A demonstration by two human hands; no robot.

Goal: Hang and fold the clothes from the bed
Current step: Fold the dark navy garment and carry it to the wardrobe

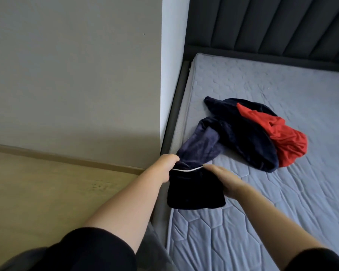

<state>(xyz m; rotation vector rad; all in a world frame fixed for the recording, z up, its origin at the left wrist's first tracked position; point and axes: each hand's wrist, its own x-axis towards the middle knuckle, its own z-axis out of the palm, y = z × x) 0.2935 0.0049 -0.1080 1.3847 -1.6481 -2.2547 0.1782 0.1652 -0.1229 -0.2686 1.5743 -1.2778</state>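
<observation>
Room: beige wall (67,75) on the left, running into a white corner strip (172,55). Wood-look floor (47,192) with a matching baseboard (67,156) along the wall.

Bed on the right: dark padded headboard (262,26) with vertical channels, and a dark bed frame (172,114) along the near side. Bare grey-blue quilted mattress (282,192) with a hexagon stitch pattern.

Clothes: the navy fleece garment (243,137) lies crumpled on the mattress near its left edge. A red garment (278,137) sits on its far-right side, touching it and partly overlapping it. One end of the navy piece stretches toward the camera and up into both hands. The rest still rests on the mattress.

Left hand (167,167): a fist clenched on the navy fabric at the left end of a white trim line (186,170), over the mattress edge.

Right hand (227,180): motion-blurred. Fingers fairly straight, laid over the top edge of the same fabric at the right end of the trim. Thumb hidden behind the cloth. Reads as a pinch hold.

A dark flap of the garment hangs down between the two hands, just above the mattress.

Both forearms are bare, with black sleeves (90,249) pushed up at the bottom of the frame.
</observation>
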